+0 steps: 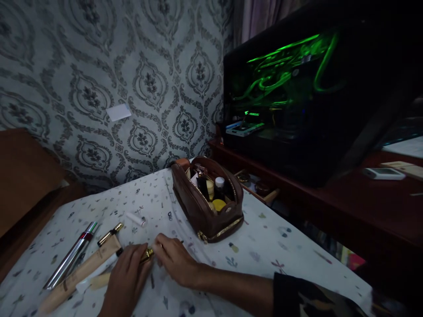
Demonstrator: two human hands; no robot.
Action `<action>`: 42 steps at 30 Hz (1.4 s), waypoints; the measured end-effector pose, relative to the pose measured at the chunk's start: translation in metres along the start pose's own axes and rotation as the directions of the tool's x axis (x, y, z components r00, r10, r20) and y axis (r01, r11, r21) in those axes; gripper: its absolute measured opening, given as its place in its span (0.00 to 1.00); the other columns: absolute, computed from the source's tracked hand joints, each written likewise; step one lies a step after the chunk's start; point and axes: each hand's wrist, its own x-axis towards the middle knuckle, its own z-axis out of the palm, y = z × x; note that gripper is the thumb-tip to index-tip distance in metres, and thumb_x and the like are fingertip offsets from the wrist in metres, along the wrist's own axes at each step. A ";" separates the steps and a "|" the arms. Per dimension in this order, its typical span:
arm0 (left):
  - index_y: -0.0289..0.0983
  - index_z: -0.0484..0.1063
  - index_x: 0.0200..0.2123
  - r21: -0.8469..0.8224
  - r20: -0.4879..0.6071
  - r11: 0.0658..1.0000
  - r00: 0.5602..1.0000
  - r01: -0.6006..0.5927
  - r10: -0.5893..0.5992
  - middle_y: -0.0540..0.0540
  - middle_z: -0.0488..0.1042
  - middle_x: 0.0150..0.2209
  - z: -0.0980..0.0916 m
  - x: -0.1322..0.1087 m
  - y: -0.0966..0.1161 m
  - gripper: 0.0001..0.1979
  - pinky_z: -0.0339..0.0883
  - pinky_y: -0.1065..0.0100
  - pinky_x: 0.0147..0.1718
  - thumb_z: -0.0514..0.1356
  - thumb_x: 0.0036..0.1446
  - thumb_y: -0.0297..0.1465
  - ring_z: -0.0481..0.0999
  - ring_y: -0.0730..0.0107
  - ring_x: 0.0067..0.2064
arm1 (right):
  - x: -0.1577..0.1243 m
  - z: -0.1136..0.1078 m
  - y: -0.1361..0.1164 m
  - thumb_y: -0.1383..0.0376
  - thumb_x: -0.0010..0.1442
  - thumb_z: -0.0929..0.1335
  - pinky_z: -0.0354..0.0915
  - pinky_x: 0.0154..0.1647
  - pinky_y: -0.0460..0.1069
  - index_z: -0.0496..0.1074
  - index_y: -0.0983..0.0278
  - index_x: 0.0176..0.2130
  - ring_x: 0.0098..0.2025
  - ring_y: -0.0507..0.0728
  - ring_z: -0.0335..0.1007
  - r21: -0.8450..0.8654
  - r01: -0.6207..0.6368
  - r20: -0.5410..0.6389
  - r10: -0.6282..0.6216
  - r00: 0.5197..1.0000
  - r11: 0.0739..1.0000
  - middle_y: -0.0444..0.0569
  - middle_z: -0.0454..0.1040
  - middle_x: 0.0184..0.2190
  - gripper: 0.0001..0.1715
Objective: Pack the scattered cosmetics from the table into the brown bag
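My left hand (127, 270) is closed around a small gold and dark cosmetic tube (147, 254), whose lower part is hidden by my fingers. Right beside its gold end, my right hand (175, 259) has its fingers curled together; they are slightly blurred and what they pinch is hidden. To the left lie a silver tube (71, 257), a black and gold lipstick-like tube (110, 234), a long beige squeeze tube (84, 266) and a white tube (102, 267). A small white and pink tube (136, 219) lies beyond my hands. The brown cosmetic bag (188, 207) stands unzipped with bottles and a yellow-lidded item inside.
A white patterned cloth (264, 255) covers the surface. At right, a dark red desk (346, 198) carries a computer case (280, 105) with green lights. An open drawer (272, 196) sits behind the bag. Patterned wallpaper (148, 83) rises at the back.
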 end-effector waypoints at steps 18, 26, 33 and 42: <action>0.38 0.65 0.43 -0.591 0.443 0.428 0.718 0.684 -0.537 0.53 0.66 0.30 -0.003 0.029 0.060 0.15 0.59 0.68 0.33 0.45 0.71 0.41 0.65 0.70 0.31 | -0.019 -0.013 0.007 0.47 0.67 0.60 0.55 0.26 0.47 0.64 0.61 0.33 0.26 0.51 0.58 0.291 -0.038 -0.104 0.071 0.992 0.956 0.41 0.64 0.25 0.22; 0.38 0.60 0.52 -0.592 0.418 0.469 0.747 0.655 -0.517 0.51 0.67 0.34 -0.006 0.018 0.058 0.14 0.59 0.67 0.35 0.53 0.67 0.38 0.67 0.69 0.33 | -0.013 -0.015 0.008 0.40 0.63 0.63 0.51 0.19 0.45 0.61 0.61 0.27 0.20 0.49 0.53 0.347 -0.140 -0.035 0.162 0.986 0.927 0.38 0.59 0.19 0.30; 0.36 0.65 0.45 -0.696 0.486 0.317 0.748 0.644 -0.453 0.52 0.67 0.29 -0.004 0.019 0.048 0.15 0.60 0.70 0.30 0.55 0.67 0.43 0.66 0.73 0.28 | -0.019 -0.017 -0.001 0.43 0.65 0.63 0.57 0.21 0.46 0.65 0.61 0.30 0.21 0.50 0.57 0.251 0.004 -0.110 0.024 0.994 0.968 0.40 0.62 0.20 0.26; 0.37 0.70 0.43 -0.563 0.472 0.554 0.789 0.614 -0.394 0.47 0.77 0.36 -0.015 0.018 0.055 0.15 0.67 0.68 0.37 0.51 0.69 0.41 0.76 0.67 0.36 | -0.022 -0.015 -0.004 0.46 0.66 0.61 0.54 0.23 0.46 0.64 0.61 0.30 0.23 0.51 0.55 0.297 -0.050 -0.047 0.067 0.997 0.953 0.40 0.59 0.21 0.24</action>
